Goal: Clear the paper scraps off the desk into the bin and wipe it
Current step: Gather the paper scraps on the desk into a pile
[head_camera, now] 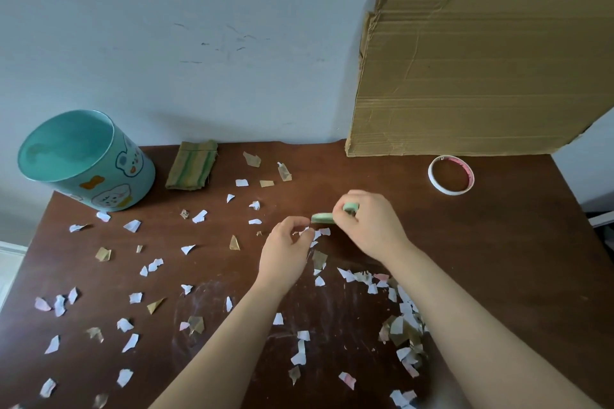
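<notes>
Several white, pink and tan paper scraps point(132, 225) lie scattered over the dark brown desk point(465, 242), with a denser heap point(403, 325) near my right forearm. A teal bin point(86, 163) with cartoon stickers stands open-topped at the back left corner. A folded green cloth point(192, 165) lies beside it. My right hand point(372, 226) grips a small green object point(324, 217) at mid-desk; I cannot tell what it is. My left hand point(285, 252) pinches at small white scraps point(320, 233) just below that object.
A large cardboard sheet point(471, 70) leans on the wall at the back right. A roll of white tape point(451, 175) lies in front of it. Pale smears mark the desk near its front middle. The desk's left edge drops off to a light floor.
</notes>
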{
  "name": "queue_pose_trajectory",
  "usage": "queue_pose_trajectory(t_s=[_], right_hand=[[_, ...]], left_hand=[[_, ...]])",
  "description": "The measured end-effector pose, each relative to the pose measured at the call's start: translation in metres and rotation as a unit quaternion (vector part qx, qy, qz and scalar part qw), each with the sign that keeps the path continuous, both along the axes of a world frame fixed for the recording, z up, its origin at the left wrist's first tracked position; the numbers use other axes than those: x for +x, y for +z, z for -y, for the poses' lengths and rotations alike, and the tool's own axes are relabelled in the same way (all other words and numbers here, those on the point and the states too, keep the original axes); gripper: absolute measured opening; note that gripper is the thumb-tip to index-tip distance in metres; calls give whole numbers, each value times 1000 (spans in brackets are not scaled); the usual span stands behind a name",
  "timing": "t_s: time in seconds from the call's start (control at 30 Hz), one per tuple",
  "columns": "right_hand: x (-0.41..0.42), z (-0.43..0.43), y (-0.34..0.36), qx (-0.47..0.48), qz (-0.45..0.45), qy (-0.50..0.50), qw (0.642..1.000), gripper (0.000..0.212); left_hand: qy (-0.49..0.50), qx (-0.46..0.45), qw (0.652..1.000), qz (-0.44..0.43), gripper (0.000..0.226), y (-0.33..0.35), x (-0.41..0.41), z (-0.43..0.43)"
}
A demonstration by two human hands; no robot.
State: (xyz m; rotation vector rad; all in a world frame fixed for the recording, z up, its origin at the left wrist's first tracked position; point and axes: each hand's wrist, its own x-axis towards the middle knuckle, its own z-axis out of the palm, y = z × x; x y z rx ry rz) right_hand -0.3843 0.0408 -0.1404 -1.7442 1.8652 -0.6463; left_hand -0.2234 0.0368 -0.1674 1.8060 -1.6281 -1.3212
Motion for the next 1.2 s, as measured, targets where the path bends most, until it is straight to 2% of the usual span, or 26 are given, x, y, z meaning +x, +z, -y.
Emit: queue_pose_trajectory(t_s=[0.1,0.2,0.4,0.53,0.7,0.8,0.9,1.07,1.2], right_hand=[[-4,25,8,-60,41,-45,996,15],[2,60,10,-85,64,-39,994,16],[21,107,-4,-29,25,-33,999,24],[25,98,-8,-8,-12,-1,1000,24],[19,74,-3,8,-44,-34,998,24],[16,77,3,-28,9,-53,998,21],[22,96,6,-73,67,-21,995,17],[36,118,-8,-4,34,42,999,21],[35,104,-8,10,11,27,1000,21]], left_hand=[[5,-1,1000,-9,22,0,1,3],[1,-1,1000,-5,21,3,2,10],[5,-7,1000,-8,25,6,3,22],[17,-4,1000,-11,25,3,5,22],[33,-2,999,-15,22,-1,8,21],[39,-4,999,-17,22,-1,9,21],[41,-2,999,-16,20,0,11,20],[38,-2,999,-13,22,0,15,19],[39,-2,999,-5,23,-1,17,17]])
